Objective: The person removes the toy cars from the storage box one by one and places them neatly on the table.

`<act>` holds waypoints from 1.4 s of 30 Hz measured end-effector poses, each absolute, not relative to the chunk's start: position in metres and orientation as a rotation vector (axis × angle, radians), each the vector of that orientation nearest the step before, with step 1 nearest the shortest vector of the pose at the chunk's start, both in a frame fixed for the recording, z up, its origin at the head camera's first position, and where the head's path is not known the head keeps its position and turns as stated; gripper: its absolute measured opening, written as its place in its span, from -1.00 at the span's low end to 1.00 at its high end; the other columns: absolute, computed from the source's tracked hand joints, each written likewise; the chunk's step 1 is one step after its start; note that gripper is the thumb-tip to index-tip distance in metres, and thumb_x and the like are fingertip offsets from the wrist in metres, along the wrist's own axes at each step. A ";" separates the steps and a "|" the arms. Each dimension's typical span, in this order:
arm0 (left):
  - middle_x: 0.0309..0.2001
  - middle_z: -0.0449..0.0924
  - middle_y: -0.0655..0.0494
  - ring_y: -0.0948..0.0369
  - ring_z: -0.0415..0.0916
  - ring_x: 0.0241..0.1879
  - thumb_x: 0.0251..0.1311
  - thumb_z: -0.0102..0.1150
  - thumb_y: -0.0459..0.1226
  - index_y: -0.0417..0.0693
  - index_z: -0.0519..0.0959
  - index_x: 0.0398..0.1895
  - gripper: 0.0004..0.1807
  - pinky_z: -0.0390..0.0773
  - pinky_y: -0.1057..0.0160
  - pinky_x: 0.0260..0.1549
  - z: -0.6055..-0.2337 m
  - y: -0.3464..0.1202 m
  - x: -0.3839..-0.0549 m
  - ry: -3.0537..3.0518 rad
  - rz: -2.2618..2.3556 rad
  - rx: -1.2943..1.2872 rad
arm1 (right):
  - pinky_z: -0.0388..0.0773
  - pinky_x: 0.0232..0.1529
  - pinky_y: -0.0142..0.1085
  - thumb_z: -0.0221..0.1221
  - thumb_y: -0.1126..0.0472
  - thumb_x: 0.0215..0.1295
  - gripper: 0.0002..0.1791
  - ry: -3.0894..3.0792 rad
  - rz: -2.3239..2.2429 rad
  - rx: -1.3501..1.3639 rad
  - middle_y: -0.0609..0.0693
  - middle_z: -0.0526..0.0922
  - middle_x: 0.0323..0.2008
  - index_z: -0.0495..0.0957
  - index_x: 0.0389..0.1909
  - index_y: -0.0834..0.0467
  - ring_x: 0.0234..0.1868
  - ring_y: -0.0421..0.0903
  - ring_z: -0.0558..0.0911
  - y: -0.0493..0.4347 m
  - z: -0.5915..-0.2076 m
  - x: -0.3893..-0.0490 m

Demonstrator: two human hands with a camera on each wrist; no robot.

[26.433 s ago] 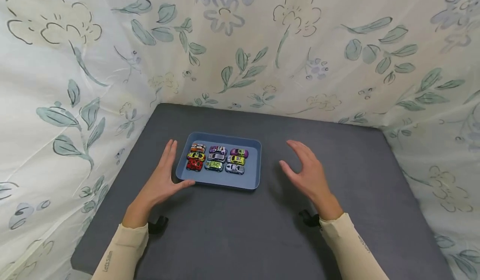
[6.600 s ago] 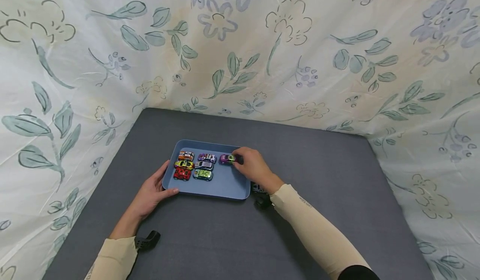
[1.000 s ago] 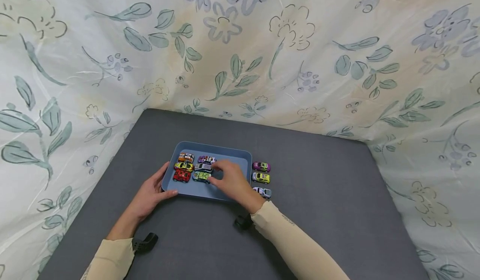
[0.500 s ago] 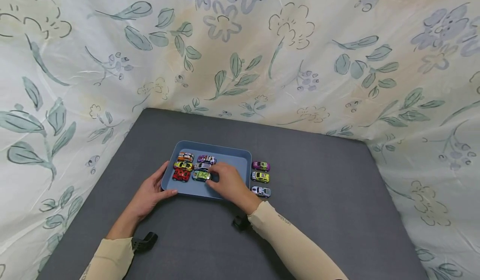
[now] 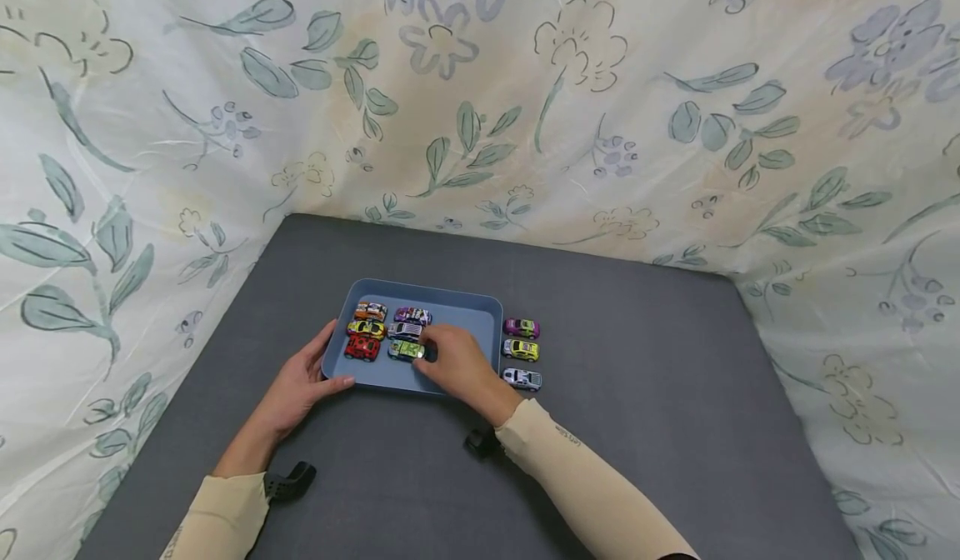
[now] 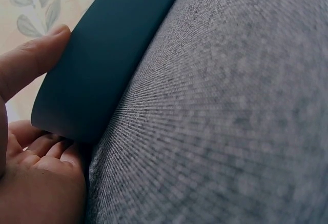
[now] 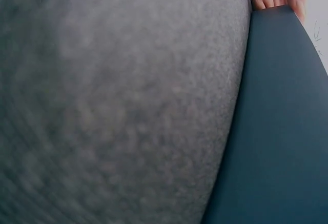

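A blue tray [image 5: 468, 327] lies on the dark table, with several toy cars in two columns at its left and middle. My left hand [image 5: 296, 389] grips the tray's left end, thumb along the front wall and fingers at the corner, as the left wrist view shows. Inside the tray my right hand [image 5: 457, 364] pinches the green toy car [image 5: 405, 350] by its right end. Just behind it sit a silver-purple car [image 5: 405, 331] and a purple-white car [image 5: 412, 316]. The left column holds an orange car [image 5: 371, 311], a yellow car [image 5: 366, 329] and a red car [image 5: 362, 348].
Right of the tray, a purple car [image 5: 521, 327], a yellow-green car [image 5: 521, 350] and a white car [image 5: 522, 379] stand in a column on the grey tabletop [image 5: 637, 402]. A floral curtain [image 5: 480, 127] hangs behind the table.
Purple, yellow-green and white cars have gone from the tray to the table on its right. Over the last second my right hand closed on the green car, which shifted slightly. The left hand stayed put.
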State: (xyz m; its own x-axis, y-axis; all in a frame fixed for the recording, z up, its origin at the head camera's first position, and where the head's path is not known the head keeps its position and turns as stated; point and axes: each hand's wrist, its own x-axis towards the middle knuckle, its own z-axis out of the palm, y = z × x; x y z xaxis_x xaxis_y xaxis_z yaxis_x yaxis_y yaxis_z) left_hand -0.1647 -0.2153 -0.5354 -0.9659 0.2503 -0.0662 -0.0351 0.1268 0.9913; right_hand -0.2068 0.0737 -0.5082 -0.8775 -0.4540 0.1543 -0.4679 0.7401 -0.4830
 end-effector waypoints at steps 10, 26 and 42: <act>0.74 -0.17 -0.28 -0.23 -0.08 0.67 0.32 0.50 -0.43 -0.17 -0.16 0.80 0.20 0.41 0.60 0.18 -0.536 -0.216 -0.166 2.186 1.926 0.222 | 0.65 -0.11 -0.23 0.51 0.17 0.37 -0.76 -2.923 0.932 0.723 -0.08 0.75 -0.17 0.76 -0.01 0.11 -0.20 -0.19 0.65 0.085 -0.496 -0.205; 0.73 -0.14 -0.30 -0.25 -0.07 0.67 0.34 0.48 -0.45 -0.16 -0.17 0.80 0.19 0.44 0.59 0.17 -0.540 -0.217 -0.165 2.188 1.940 0.232 | 0.68 -0.03 -0.12 0.52 0.12 0.38 -0.79 -2.883 0.931 0.677 -0.10 0.77 -0.14 0.76 -0.06 0.05 -0.11 -0.11 0.71 0.114 -0.483 -0.196; 0.73 -0.14 -0.32 -0.25 -0.05 0.66 0.33 0.49 -0.44 -0.19 -0.17 0.79 0.19 0.41 0.60 0.18 -0.538 -0.216 -0.165 2.221 1.910 0.243 | 0.69 -0.02 -0.07 0.55 0.23 0.31 -0.77 -2.838 1.014 0.585 -0.09 0.76 -0.12 0.76 -0.07 0.06 -0.10 -0.09 0.70 0.153 -0.470 -0.184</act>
State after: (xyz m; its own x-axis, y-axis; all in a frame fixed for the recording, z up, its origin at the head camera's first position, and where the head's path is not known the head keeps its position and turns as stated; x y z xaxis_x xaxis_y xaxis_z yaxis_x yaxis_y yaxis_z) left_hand -0.1654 -0.2161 -0.5377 -0.9660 0.2543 -0.0458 -0.0073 0.1505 0.9886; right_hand -0.1843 0.1525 -0.4705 -0.9249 -0.3281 0.1921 -0.3755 0.7094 -0.5964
